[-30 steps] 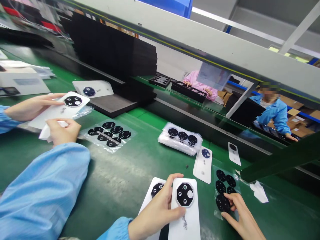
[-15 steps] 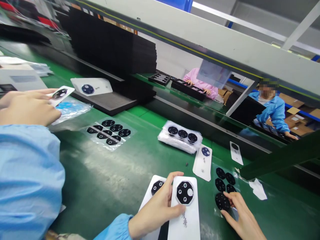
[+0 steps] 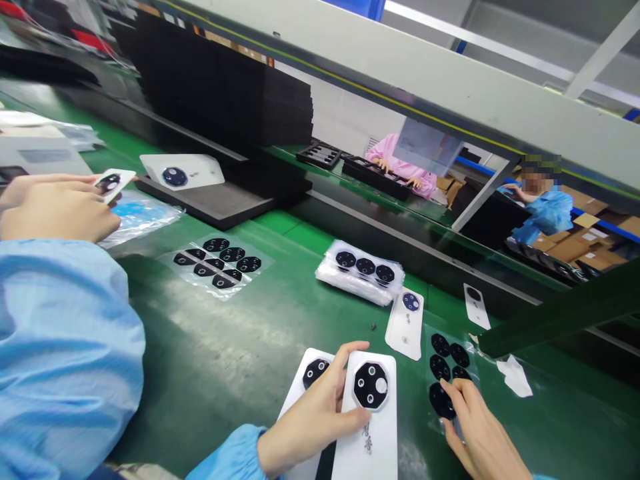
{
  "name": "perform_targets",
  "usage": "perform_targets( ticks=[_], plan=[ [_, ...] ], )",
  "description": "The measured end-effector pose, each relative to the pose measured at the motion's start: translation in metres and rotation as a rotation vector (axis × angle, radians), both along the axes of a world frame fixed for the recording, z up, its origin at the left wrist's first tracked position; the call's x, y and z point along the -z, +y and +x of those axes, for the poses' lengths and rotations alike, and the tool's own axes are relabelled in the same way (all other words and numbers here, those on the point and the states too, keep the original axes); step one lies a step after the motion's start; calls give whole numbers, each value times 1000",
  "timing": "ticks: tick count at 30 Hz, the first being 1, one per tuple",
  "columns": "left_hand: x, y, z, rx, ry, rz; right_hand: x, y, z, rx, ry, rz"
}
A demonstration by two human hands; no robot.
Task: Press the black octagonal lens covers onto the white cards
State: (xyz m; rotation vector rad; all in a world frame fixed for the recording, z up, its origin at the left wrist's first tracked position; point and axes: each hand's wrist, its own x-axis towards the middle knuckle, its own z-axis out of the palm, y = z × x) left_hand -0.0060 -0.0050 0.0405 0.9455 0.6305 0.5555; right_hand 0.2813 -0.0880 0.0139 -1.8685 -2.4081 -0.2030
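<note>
My left hand (image 3: 320,413) grips a white phone-shaped panel (image 3: 367,460), its thumb across the front below a black octagonal camera piece (image 3: 370,387). A second white panel (image 3: 295,403) with a similar black piece lies partly under that hand. At the right, my right hand (image 3: 477,427) has its thumb and finger around a black octagonal sticker (image 3: 440,401) at the near end of a clear sheet (image 3: 429,363). Other black stickers (image 3: 440,345) remain on this sheet. Between and beyond the hands are stacked white panels (image 3: 404,337) with a dark blue camera print.
A bundle of clear sticker sheets (image 3: 350,287) and another sheet (image 3: 230,293) lie on the green table (image 3: 210,353). A co-worker's hands (image 3: 60,207) hold a white panel (image 3: 116,183) at left. A green post (image 3: 565,313) slants in at right, near torn white paper (image 3: 515,377).
My right hand has shifted slightly at the black sticker, while my left stays in place. The left co-worker's hands moved a little left. The far co-worker in blue raised a hand.
</note>
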Motion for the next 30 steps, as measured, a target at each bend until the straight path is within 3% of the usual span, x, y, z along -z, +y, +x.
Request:
perform_targets(
  ticks=[8, 16, 30],
  plan=[
    [-1, 1, 0, 12, -12, -25, -15, 10, 0, -106, -131, -6],
    [3, 0, 1, 19, -34, -22, -24, 17, -14, -193, -275, 116],
    [4, 1, -1, 27, -46, -4, -12, 20, -1, -227, -356, 143]
  ],
)
